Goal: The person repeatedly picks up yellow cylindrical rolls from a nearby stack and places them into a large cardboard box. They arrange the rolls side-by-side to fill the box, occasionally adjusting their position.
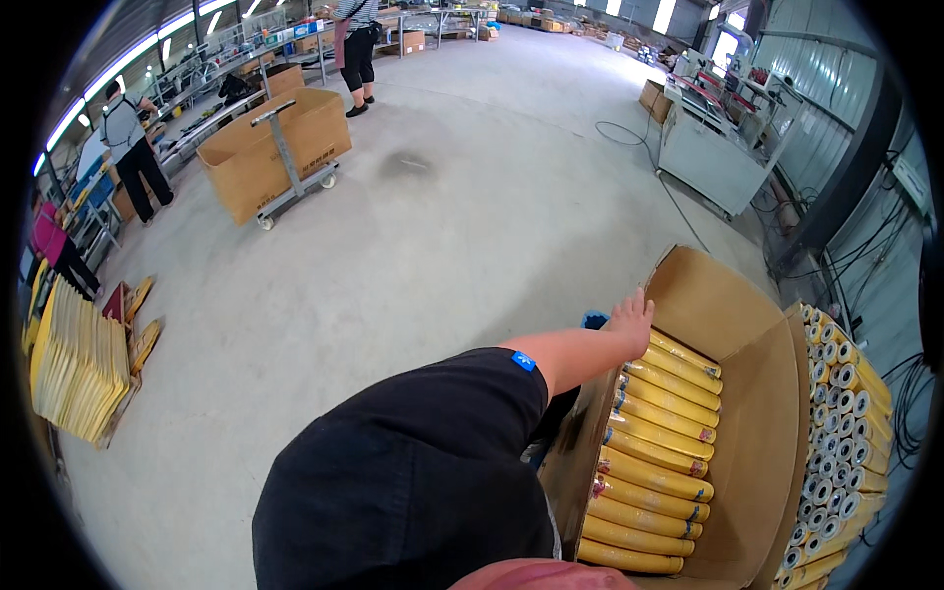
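My left arm, in a black short sleeve, reaches to the right across the lower middle of the head view. My left hand (632, 321) is at the far left corner of an open cardboard box (755, 418). Its fingers are stretched out over the rim, and no object shows in them. Inside the box lies a row of yellow rolls (657, 472) in clear wrap, side by side. A blurred patch of skin crosses the lower edge, but my right hand's fingers do not show.
Many yellow tubes (844, 433) are stacked right of the box. A grey machine (723, 147) trails cables over the floor. A trolley (285, 157) carries a large carton (241, 162). Flat yellow sheets (79, 364) lie stacked at left. Several people stand near the workbenches (187, 128).
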Motion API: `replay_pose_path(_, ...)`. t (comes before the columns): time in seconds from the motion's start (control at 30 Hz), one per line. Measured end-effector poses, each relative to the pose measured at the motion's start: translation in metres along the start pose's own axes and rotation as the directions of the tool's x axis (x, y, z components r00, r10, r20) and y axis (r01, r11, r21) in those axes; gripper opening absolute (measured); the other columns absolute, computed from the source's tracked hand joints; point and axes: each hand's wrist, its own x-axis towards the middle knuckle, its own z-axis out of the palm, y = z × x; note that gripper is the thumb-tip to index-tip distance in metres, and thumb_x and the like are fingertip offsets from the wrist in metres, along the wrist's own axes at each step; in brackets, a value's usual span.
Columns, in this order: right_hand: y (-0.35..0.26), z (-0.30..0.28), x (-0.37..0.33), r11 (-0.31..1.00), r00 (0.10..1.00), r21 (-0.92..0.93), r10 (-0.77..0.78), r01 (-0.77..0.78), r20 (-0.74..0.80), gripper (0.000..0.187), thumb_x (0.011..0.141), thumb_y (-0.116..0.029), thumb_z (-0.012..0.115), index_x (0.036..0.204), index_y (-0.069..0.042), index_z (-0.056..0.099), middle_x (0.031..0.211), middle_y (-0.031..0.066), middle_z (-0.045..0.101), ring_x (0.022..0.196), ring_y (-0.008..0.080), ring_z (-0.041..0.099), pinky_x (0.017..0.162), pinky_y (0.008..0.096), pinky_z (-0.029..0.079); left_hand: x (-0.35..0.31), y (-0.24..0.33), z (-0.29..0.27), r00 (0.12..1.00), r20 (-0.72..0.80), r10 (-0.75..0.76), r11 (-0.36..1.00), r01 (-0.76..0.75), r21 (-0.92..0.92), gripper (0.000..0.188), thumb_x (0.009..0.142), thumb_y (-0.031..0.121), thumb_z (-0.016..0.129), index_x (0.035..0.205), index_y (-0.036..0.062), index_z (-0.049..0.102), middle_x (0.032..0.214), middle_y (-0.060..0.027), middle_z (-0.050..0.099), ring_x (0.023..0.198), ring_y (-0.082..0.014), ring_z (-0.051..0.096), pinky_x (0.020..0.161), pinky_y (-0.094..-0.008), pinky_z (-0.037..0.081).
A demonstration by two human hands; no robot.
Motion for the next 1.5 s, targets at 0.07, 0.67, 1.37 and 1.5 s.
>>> replay_pose_path(0.07, -0.017, -0.031, 0.059, 0.977, 0.921, -0.109, 0.210, -0.184, 0.329, 0.029, 0.089, -0.046, 0.050, 0.093, -0.018, 0.043, 0.097, 0.0014, 0.044, 0.107, 0.0200, 0.040, 0.101, 0.0430, 0.027, 0.018, 0.006, 0.026, 0.990, -0.130, 0.053, 0.998, -0.055, -0.008, 0.069, 0.081, 0.013, 0.053, 0.143, 0.0042, 0.023, 0.150, -0.0227, 0.017, 0.123, -0.0373, 0.040, 0.103, -0.0470, 0.032)
replay_pose_path(0.67, 0.047, -0.030, 0.091, 0.987, 0.980, -0.121, 0.085, -0.108, -0.182, 0.122, 0.072, -0.066, 0.064, 0.144, -0.016, -0.021, 0.154, 0.0080, -0.016, 0.142, 0.0282, -0.010, 0.114, 0.0509, 0.001, 0.022, 0.004, 0.016, 0.993, -0.004, 0.119, 0.992, -0.119, 0.036, 0.088, 0.074, 0.021, 0.070, 0.143, -0.0013, 0.020, 0.148, -0.0256, 0.014, 0.136, -0.0381, 0.023, 0.109, -0.0391, 0.030)
replay_pose_path(1.37, 0.093, -0.029, -0.007, 0.867, 0.967, -0.467, 0.241, -0.175, 0.084, 0.061, 0.089, -0.055, 0.040, 0.135, -0.015, 0.033, 0.146, 0.0124, 0.020, 0.137, 0.0279, 0.017, 0.113, 0.0489, 0.010, -0.057, -0.167, -0.181, 0.461, -0.869, -0.179, 0.984, 0.104, -0.147, 0.098, 0.077, 0.038, 0.062, 0.147, 0.0022, 0.004, 0.154, -0.0203, 0.005, 0.141, -0.0414, 0.004, 0.109, -0.0584, 0.005)
replay_pose_path(1.5, 0.092, -0.029, -0.016, 0.852, 0.962, -0.498, 0.250, -0.163, 0.112, 0.058, 0.089, -0.053, 0.040, 0.133, -0.015, 0.035, 0.143, 0.0121, 0.024, 0.135, 0.0275, 0.019, 0.112, 0.0487, 0.011, -0.107, -0.260, -0.318, -0.033, -0.907, -0.420, 0.869, 0.272, -0.413, 0.102, 0.075, 0.039, 0.068, 0.146, 0.0006, 0.006, 0.154, -0.0189, 0.004, 0.140, -0.0393, 0.005, 0.109, -0.0566, 0.013)
